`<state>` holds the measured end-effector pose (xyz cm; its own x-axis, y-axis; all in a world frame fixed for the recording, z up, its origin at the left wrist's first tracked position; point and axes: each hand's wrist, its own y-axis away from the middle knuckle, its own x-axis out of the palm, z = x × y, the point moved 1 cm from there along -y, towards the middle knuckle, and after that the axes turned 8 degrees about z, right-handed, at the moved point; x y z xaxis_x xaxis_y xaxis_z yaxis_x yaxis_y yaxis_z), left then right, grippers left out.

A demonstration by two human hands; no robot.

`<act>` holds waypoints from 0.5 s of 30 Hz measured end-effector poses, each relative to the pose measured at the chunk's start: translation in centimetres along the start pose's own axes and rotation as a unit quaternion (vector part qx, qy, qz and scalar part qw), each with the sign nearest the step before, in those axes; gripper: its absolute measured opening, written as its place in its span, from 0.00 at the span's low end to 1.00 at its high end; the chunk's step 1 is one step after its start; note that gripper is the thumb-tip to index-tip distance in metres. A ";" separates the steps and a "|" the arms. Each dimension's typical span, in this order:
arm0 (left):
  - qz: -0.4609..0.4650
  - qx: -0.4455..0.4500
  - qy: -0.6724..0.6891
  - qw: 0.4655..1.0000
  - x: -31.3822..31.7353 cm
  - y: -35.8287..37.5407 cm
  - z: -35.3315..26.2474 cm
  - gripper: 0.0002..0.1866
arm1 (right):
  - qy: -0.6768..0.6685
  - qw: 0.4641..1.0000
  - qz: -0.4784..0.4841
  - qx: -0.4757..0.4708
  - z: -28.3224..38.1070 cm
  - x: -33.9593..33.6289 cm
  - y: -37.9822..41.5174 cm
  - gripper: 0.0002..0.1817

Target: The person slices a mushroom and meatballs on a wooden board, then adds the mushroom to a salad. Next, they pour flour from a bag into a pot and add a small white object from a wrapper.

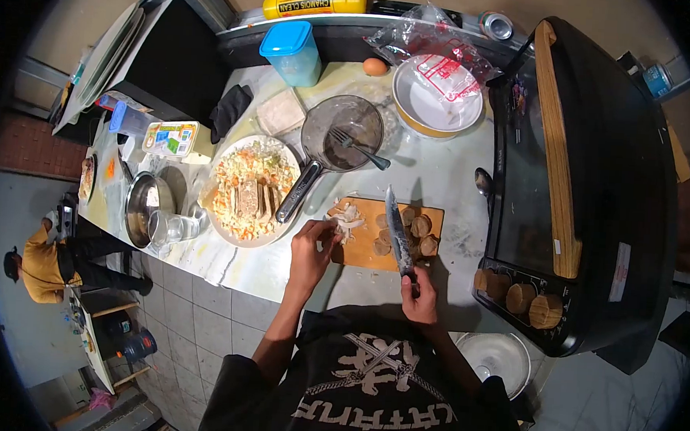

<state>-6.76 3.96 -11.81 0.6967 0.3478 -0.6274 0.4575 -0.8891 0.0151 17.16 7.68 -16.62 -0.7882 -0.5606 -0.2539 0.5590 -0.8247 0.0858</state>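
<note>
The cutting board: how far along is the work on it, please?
Chopped food on the plate already looks ready. In hand: the right hand holds the knife; the left hand is at pale shreds on the board. Probably left: clearing those shreds and cutting the brown round pieces smaller.

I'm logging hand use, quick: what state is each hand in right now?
Left hand: fingers at the whitish shreds on the tan wooden board; grip cannot be told.
Right hand: closed on the long, grey-bladed knife.
</note>
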 end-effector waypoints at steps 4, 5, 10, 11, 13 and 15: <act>0.010 -0.009 0.008 1.000 -0.3 -0.1 -0.7 0.11 | -0.020 1.000 0.010 0.017 0.5 -0.1 -0.1 0.16; 0.021 -0.005 0.006 1.000 -0.3 -0.1 -0.7 0.11 | -0.016 1.000 0.008 0.010 0.5 -0.1 -0.1 0.16; 0.011 0.005 0.003 1.000 -0.3 0.0 -0.8 0.10 | -0.013 1.000 0.009 0.004 -0.1 -0.1 -0.1 0.17; 0.006 0.012 -0.008 1.000 -0.1 0.0 -0.6 0.09 | -0.014 1.000 0.006 0.000 0.0 -0.1 -0.1 0.17; -0.004 0.025 -0.019 0.999 0.0 -0.1 -0.1 0.08 | -0.018 1.000 0.012 0.023 -0.4 0.0 0.1 0.17; -0.016 0.038 -0.030 0.999 0.1 0.0 0.2 0.08 | -0.021 0.999 0.018 0.045 -0.6 0.0 0.1 0.16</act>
<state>-6.77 3.90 -12.09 0.6481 0.3594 -0.6714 0.4333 -0.8991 -0.0631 17.36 7.58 -17.22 -0.7788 -0.5913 -0.2095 0.5633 -0.8061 0.1812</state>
